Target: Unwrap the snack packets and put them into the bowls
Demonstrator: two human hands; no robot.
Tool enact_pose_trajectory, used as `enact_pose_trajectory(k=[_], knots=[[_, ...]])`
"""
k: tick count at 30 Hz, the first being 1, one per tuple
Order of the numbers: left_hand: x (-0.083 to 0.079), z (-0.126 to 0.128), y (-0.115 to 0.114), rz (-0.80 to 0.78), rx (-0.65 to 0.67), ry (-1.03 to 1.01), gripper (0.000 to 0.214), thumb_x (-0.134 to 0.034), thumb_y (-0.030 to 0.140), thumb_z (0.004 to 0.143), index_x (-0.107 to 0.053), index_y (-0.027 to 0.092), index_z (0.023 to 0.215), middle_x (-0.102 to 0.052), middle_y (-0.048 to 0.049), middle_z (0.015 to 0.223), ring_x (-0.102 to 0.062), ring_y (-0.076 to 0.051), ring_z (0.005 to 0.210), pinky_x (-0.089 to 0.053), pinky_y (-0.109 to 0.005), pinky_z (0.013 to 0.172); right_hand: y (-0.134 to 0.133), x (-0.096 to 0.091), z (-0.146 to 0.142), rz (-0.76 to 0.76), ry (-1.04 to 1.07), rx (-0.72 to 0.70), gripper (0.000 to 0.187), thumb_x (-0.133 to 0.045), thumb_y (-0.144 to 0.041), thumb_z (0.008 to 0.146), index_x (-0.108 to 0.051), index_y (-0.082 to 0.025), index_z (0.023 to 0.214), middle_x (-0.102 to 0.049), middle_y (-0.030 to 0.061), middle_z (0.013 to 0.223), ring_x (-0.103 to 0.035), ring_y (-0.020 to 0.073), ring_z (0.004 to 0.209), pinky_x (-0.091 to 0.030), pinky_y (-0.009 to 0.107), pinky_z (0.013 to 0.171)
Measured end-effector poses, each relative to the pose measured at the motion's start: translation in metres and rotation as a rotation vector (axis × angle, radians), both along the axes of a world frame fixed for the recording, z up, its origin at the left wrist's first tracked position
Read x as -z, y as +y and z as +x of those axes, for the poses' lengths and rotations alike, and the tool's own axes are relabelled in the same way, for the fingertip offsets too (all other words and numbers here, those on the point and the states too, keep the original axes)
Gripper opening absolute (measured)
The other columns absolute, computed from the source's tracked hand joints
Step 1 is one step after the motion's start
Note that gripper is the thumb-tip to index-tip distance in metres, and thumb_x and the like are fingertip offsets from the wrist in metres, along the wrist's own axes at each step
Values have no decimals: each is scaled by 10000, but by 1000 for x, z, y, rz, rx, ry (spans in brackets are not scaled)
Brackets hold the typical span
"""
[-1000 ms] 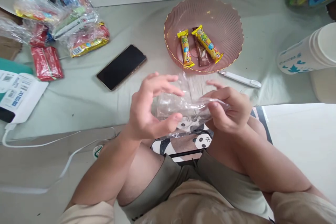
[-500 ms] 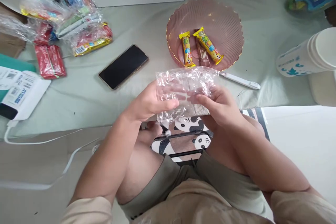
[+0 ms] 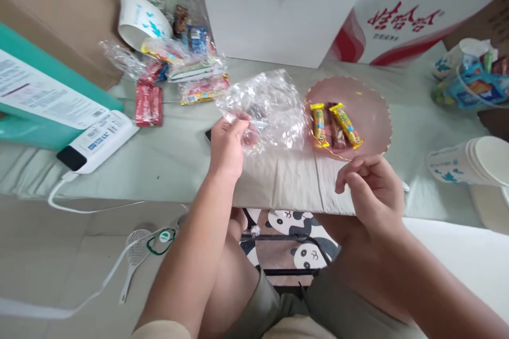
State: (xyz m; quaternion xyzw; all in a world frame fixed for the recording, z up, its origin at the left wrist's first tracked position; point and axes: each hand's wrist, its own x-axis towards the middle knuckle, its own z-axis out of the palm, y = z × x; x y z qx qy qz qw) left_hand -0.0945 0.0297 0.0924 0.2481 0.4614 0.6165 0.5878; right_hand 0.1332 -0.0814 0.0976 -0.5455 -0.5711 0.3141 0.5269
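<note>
My left hand (image 3: 230,143) is closed on a crumpled clear plastic bag (image 3: 274,111), which spreads to the right above the cloth. My right hand (image 3: 371,185) hangs in front of the pink ribbed bowl (image 3: 374,100), its fingers loosely bent and partly apart, with nothing visible in them. Inside the bowl lie two yellow-wrapped snack bars (image 3: 319,124) and a brown-wrapped bar (image 3: 338,135) between them. The phone (image 3: 208,135) is mostly hidden behind my left hand. Of the white pen-like cutter (image 3: 405,186), only an end shows beside my right hand.
Packaged snacks (image 3: 199,77), a red packet (image 3: 148,106) and a paper cup (image 3: 139,21) lie at the back left. A white power strip (image 3: 103,140) with a cable sits left. Stacked paper cups (image 3: 457,161) and a snack tub (image 3: 473,85) are right. White boxes (image 3: 270,16) stand behind.
My right hand has let go of the plastic bag and moved right. My left hand has carried the bag up and forward, and the bag has spread out. The view has tilted up.
</note>
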Motion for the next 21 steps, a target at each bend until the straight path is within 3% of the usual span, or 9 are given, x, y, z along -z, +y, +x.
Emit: enact_pose_trajectory(k=[2, 4, 9, 13, 16, 18, 21], knots=[[-1, -18, 8, -2, -199, -30, 88, -665, 161, 633, -620, 194, 702, -593, 39, 594, -549, -81, 478, -397, -167, 439, 18, -22, -20, 34, -113, -144, 112, -638, -137, 924, -609, -244, 907, -659, -44, 676, -621, 100, 544, -497, 228, 518], [0, -35, 14, -34, -304, -71, 109, -679, 165, 664, -621, 195, 751, -626, 39, 634, -583, -84, 492, -415, -170, 459, 48, -42, -46, 85, -208, -265, 121, -644, -133, 918, -610, -246, 894, -645, -34, 675, -616, 114, 557, -493, 246, 517], [2, -70, 23, -113, -415, -225, 150, -692, 151, 727, -631, 195, 856, -745, -14, 856, -715, -125, 656, -499, -194, 545, 168, -68, -139, 143, -395, -373, 182, -626, -67, 890, -574, -241, 874, -638, -15, 773, -607, 127, 691, -523, 274, 647], [3, -88, 30, -193, -525, -289, 154, -677, 146, 798, -636, 203, 934, -750, -32, 1005, -756, -151, 778, -516, -211, 597, 277, -60, -232, 55, -634, -345, 219, -628, -63, 909, -499, -239, 889, -655, -13, 998, -569, 95, 882, -534, 244, 915], [4, -99, 34, -248, -562, -330, 157, -671, 141, 824, -618, 210, 954, -744, -35, 1037, -755, -159, 807, -550, -250, 683, 346, -45, -294, -19, -679, -307, 216, -703, -164, 903, -512, -218, 990, -653, 33, 1143, -533, 129, 976, -503, 362, 1075], [7, -105, 35, -268, -570, -342, 174, -671, 145, 831, -610, 219, 977, -746, -36, 1066, -764, -171, 854, -570, -287, 770, 383, -32, -325, -37, -668, -320, 384, -744, -220, 898, -496, -184, 1190, -637, 49, 1284, -532, 124, 1069, -460, 385, 1164], [11, -114, 35, -275, -568, -331, 191, -680, 186, 849, -595, 229, 1014, -744, -34, 1093, -773, -181, 907, -570, -314, 843, 422, -15, -352, -38, -589, -351, 728, -801, -214, 844, -344, -65, 1390, -592, 148, 1418, -567, 123, 1154, -432, 457, 1208]])
